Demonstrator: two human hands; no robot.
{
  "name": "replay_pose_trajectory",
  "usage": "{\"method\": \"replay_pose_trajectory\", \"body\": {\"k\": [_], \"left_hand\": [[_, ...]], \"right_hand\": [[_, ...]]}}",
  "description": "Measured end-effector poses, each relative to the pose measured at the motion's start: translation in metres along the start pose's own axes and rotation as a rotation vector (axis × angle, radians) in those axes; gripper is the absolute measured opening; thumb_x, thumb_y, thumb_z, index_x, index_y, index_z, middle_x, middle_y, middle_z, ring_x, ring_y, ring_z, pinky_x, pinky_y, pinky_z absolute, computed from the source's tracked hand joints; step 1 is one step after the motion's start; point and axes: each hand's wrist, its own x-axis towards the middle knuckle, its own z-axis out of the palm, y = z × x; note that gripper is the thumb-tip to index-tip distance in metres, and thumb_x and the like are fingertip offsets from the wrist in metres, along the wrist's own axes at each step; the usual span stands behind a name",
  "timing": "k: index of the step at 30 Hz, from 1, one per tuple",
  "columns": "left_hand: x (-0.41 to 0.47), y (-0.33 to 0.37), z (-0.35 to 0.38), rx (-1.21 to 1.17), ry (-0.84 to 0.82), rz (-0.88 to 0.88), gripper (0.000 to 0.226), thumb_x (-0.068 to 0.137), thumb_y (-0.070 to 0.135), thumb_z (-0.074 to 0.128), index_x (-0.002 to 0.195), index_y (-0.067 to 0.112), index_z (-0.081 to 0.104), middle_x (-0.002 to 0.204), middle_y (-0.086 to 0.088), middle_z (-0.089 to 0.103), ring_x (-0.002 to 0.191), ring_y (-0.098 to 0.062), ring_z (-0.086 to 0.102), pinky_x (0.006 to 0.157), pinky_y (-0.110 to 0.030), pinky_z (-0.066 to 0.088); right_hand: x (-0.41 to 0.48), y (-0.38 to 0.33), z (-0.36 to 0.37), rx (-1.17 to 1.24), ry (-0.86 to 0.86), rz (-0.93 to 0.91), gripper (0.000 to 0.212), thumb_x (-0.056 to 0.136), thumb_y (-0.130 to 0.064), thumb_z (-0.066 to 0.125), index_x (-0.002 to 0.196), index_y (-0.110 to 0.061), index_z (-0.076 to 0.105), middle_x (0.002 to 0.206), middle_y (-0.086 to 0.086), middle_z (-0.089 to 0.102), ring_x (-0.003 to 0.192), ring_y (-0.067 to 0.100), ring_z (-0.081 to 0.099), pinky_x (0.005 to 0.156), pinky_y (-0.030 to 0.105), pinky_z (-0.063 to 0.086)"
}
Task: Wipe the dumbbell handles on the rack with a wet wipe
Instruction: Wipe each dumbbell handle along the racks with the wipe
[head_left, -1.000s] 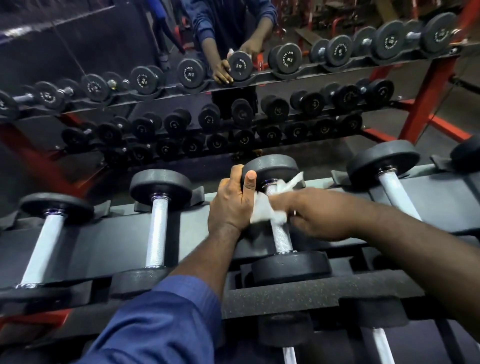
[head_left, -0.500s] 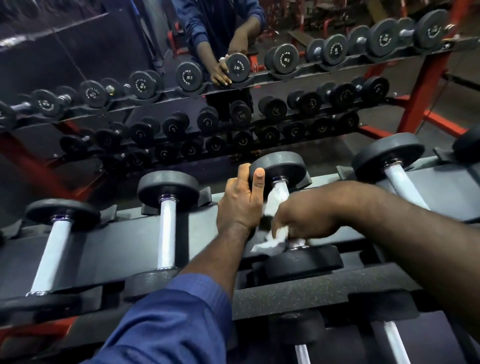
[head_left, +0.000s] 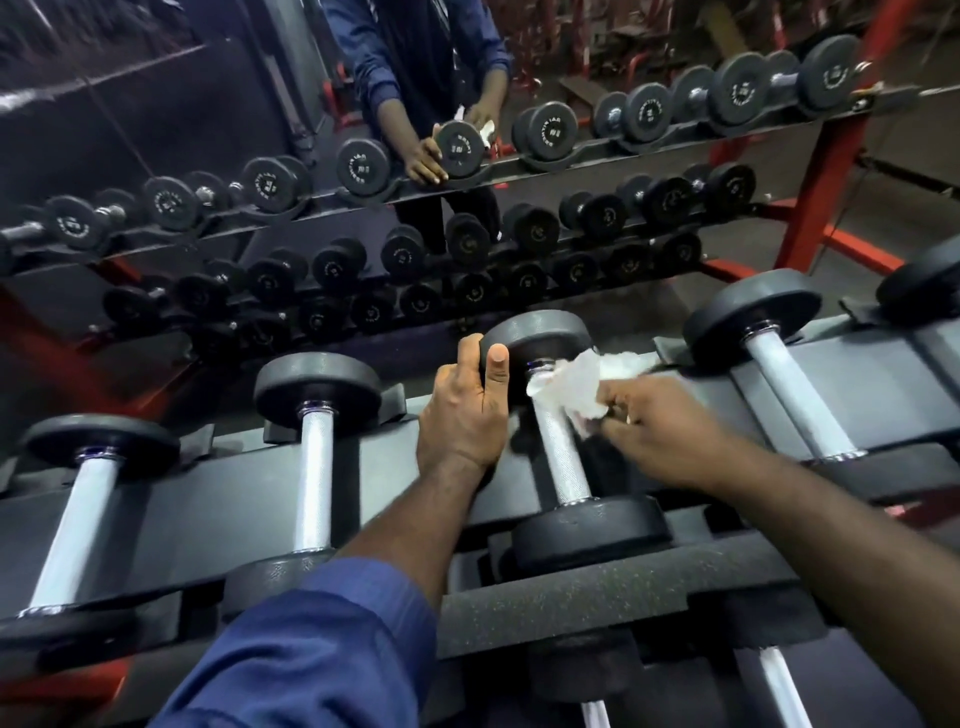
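A dumbbell with black heads and a knurled silver handle (head_left: 563, 457) lies on the top shelf of the dark rack (head_left: 208, 499), straight in front of me. My left hand (head_left: 465, 415) grips its far head (head_left: 540, 338), thumb up against the head's face. My right hand (head_left: 660, 431) pinches a crumpled white wet wipe (head_left: 576, 387) that lies against the upper end of the handle, just below the far head. Most of the handle below the wipe is bare.
More dumbbells lie on the same shelf: two to the left (head_left: 314, 457) (head_left: 78, 525) and one to the right (head_left: 795, 395). A lower shelf holds further handles (head_left: 784, 686). Behind the rack a mirror (head_left: 156, 104) reflects the rack and a person.
My right hand has slid the wipe from the near end of the handle back up to the far end. My left hand keeps its grip on the far head.
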Motion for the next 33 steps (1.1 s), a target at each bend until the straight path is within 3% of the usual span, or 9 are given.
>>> {"method": "replay_pose_trajectory", "body": {"k": [4, 11, 14, 18, 22, 26, 28, 30, 33], "left_hand": [[0.000, 0.000, 0.002, 0.003, 0.013, -0.012, 0.083, 0.089, 0.080, 0.003, 0.155, 0.039, 0.031, 0.130, -0.013, 0.059, 0.112, -0.042, 0.061, 0.094, -0.053, 0.052], [0.005, -0.010, 0.006, -0.122, -0.009, -0.031, 0.070, 0.095, 0.085, 0.016, 0.151, 0.047, 0.037, 0.135, -0.003, 0.062, 0.122, -0.028, 0.060, 0.105, -0.051, 0.049], [-0.001, 0.000, 0.009, -0.240, 0.067, -0.033, 0.062, 0.099, 0.076, 0.032, 0.152, 0.046, 0.042, 0.145, 0.002, 0.054, 0.136, -0.019, 0.048, 0.120, -0.050, 0.036], [-0.029, 0.050, -0.004, -0.132, 0.250, 0.051, 0.056, 0.100, 0.034, 0.066, 0.152, 0.037, 0.048, 0.146, 0.004, 0.045, 0.132, -0.013, 0.038, 0.116, -0.032, 0.028], [-0.059, 0.121, -0.016, -0.576, -0.121, 0.040, 0.027, 0.082, 0.036, 0.078, 0.107, 0.027, 0.078, 0.108, 0.004, 0.076, 0.103, -0.011, 0.067, 0.102, -0.037, 0.052], [-0.083, 0.174, -0.010, -0.578, -0.521, 0.009, 0.058, 0.085, 0.040, 0.085, 0.135, 0.018, 0.066, 0.117, 0.003, 0.077, 0.100, 0.001, 0.070, 0.085, -0.018, 0.050], [-0.091, 0.191, -0.004, -0.509, -0.533, 0.033, 0.053, 0.087, 0.026, 0.086, 0.134, 0.013, 0.067, 0.110, 0.000, 0.077, 0.087, 0.002, 0.070, 0.074, -0.013, 0.051], [-0.092, 0.202, 0.003, -0.478, -0.500, 0.046, 0.036, 0.086, 0.015, 0.086, 0.119, 0.012, 0.076, 0.099, -0.006, 0.079, 0.080, -0.007, 0.070, 0.070, -0.022, 0.056], [-0.090, 0.217, 0.014, -0.462, -0.439, 0.062, 0.014, 0.083, 0.012, 0.088, 0.094, 0.017, 0.080, 0.084, -0.003, 0.079, 0.075, -0.014, 0.068, 0.070, -0.032, 0.055]], "right_hand": [[-0.011, 0.008, 0.001, 0.068, -0.199, 0.197, 0.034, 0.098, -0.031, 0.067, 0.068, -0.015, 0.063, 0.064, -0.008, 0.073, 0.042, -0.001, 0.051, 0.044, 0.017, 0.037], [-0.016, 0.019, -0.016, -0.056, -0.209, 0.098, 0.041, 0.099, -0.040, 0.062, 0.068, -0.013, 0.057, 0.057, -0.008, 0.059, 0.059, 0.005, 0.057, 0.056, 0.021, 0.041], [-0.022, 0.024, -0.040, 0.363, -0.172, 0.189, 0.027, 0.102, -0.041, 0.058, 0.096, -0.019, 0.071, 0.090, 0.000, 0.075, 0.083, 0.016, 0.068, 0.072, 0.033, 0.049], [-0.039, 0.032, -0.078, 0.905, -0.217, 0.439, 0.037, 0.102, -0.035, 0.056, 0.127, -0.010, 0.064, 0.123, 0.015, 0.070, 0.097, 0.032, 0.070, 0.063, 0.033, 0.040], [-0.065, 0.036, -0.104, 0.967, -0.270, 0.473, 0.047, 0.101, -0.040, 0.052, 0.133, -0.007, 0.059, 0.105, 0.020, 0.066, 0.075, 0.029, 0.065, 0.059, 0.033, 0.037], [-0.089, 0.030, -0.130, 1.012, -0.251, 0.443, 0.051, 0.096, -0.044, 0.059, 0.130, -0.006, 0.062, 0.107, 0.020, 0.066, 0.075, 0.032, 0.059, 0.056, 0.030, 0.038], [-0.105, 0.024, -0.146, 0.961, -0.298, 0.415, 0.054, 0.097, -0.059, 0.053, 0.121, -0.013, 0.071, 0.109, 0.020, 0.069, 0.074, 0.029, 0.059, 0.056, 0.028, 0.041], [-0.115, 0.023, -0.159, 0.934, -0.305, 0.403, 0.067, 0.091, -0.073, 0.051, 0.117, -0.015, 0.074, 0.107, 0.018, 0.071, 0.074, 0.025, 0.060, 0.062, 0.028, 0.046], [-0.126, 0.036, -0.180, 0.820, -0.179, 0.381, 0.065, 0.086, -0.065, 0.067, 0.118, -0.009, 0.068, 0.087, 0.010, 0.070, 0.065, 0.015, 0.059, 0.057, 0.024, 0.044]]}}
